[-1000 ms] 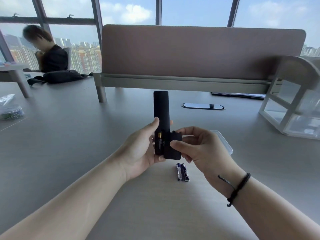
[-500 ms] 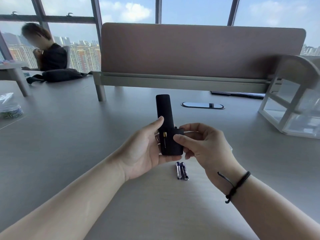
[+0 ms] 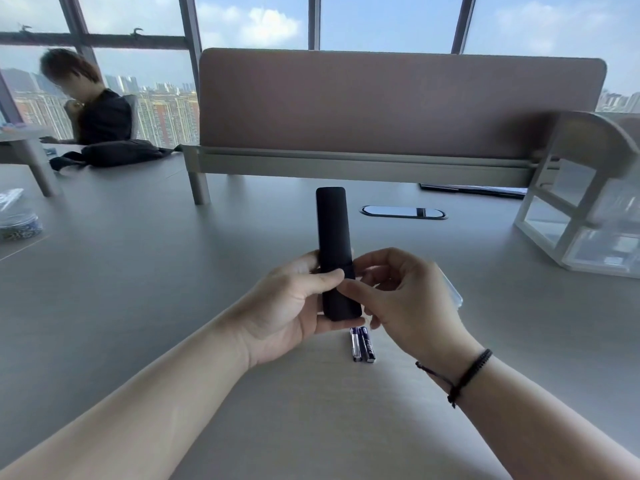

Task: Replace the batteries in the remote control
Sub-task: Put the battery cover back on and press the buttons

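No legible text, brand, number or sign. The two slim cylindrical batteries with dark blue and white wrappers (image 3: 362, 344), lying side by side on the pale grey desk (image 3: 138, 289), carry printing too small and blurred to read. The matte black remote control (image 3: 334, 251) shows no markings.

Remote control (image 3: 331, 230): lower half partly covered by both thumbs; its underside and the cover seam sit under the left hand (image 3: 291, 306) and right hand (image 3: 405, 306), so full closure can't be judged. Two batteries (image 3: 362, 344) on the tabletop (image 3: 138, 271): top ends hidden behind the remote, label print too small to read. Clear lid (image 3: 452, 289) mostly behind the right hand (only an edge shows). Both forearms cut off at the bottom edge. Bag of small items (image 3: 15, 220) cropped at left, contents blurred.
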{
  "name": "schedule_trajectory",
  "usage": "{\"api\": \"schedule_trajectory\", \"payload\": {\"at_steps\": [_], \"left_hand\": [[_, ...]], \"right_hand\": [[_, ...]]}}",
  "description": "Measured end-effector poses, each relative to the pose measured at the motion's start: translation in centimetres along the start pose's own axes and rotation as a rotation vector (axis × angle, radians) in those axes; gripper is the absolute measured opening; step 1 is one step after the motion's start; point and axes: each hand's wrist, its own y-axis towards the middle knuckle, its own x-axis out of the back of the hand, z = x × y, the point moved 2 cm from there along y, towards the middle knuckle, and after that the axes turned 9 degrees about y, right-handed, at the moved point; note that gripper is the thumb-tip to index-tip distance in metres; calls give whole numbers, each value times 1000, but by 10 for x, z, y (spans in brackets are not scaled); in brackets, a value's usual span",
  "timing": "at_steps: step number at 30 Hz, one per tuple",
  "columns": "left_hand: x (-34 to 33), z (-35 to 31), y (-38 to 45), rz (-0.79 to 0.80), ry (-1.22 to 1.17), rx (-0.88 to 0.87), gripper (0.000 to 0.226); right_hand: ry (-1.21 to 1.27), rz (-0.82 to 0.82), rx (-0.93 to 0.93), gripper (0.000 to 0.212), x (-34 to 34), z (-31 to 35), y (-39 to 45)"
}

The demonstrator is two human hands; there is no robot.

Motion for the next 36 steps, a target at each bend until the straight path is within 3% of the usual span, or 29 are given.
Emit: {"api": "schedule_trajectory", "payload": {"at_steps": [18, 25, 36], "left_hand": [[1, -1, 1, -29, -33, -7, 32], [1, -2, 0, -27, -49, -49, 33], [1, -4, 2, -18, -75, -86, 21]], "right_hand": [[-129, -25, 33, 23, 0, -1, -2], [-179, -28, 34, 41, -1, -3, -2], [-479, 156, 282, 71, -9, 2, -12]]}}
